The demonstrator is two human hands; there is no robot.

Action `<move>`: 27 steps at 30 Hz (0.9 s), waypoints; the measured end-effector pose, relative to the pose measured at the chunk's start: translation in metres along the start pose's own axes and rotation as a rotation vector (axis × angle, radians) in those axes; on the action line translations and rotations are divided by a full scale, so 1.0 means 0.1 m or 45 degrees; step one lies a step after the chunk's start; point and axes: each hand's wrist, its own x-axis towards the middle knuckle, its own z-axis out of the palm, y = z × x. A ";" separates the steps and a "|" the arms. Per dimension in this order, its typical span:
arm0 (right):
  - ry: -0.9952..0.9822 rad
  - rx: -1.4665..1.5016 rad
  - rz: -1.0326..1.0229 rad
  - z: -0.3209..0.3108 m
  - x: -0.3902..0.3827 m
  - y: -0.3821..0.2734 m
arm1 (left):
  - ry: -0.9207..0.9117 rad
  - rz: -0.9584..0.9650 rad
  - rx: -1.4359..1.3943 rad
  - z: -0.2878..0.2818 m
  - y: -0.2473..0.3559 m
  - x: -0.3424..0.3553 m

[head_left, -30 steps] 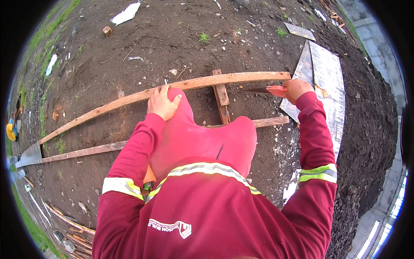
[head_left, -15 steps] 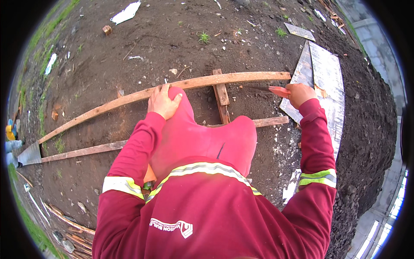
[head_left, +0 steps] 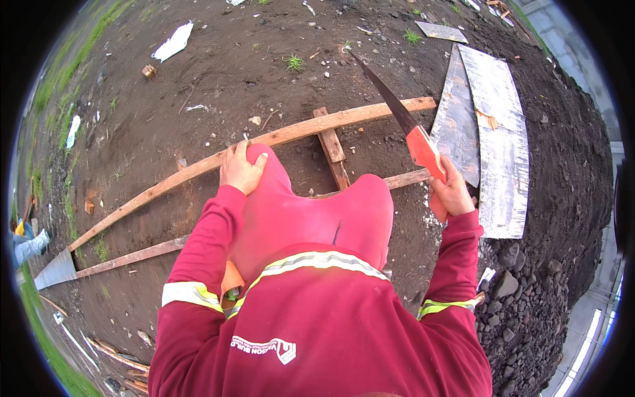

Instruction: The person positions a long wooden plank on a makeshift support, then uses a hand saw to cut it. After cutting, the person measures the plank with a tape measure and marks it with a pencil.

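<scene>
I have the left hand resting on the left knee, thumb spread wide, fingers at the long far timber, which crosses a wooden crosspiece. Rightward, the red-handled handsaw points far and left, gripped by the right hand near pale sheets.

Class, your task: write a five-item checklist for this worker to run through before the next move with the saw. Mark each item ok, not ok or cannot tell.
1. Saw in hand: ok; the right hand grips its orange handle.
2. Left hand away from the blade: ok; it rests at the knee, well to the left.
3. Upper wood strip held firmly: cannot tell; the fingertips reach its edge, but pressure doesn't show.
4. Cutting mark on that strip: cannot tell; none can be made out.
5. Other person's leg clear of the saw: ok; it is at the far left edge.
</scene>
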 end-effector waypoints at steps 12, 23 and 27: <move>0.218 -0.312 -0.116 1.23 0.36 0.84 | 0.094 0.046 0.034 0.03 -0.04 0.00; 0.211 -0.257 -0.053 1.24 0.31 0.78 | 0.092 0.059 0.041 0.05 -0.06 0.02; 0.231 -0.297 -0.049 1.23 0.32 0.81 | 0.111 0.084 0.060 0.04 -0.06 0.01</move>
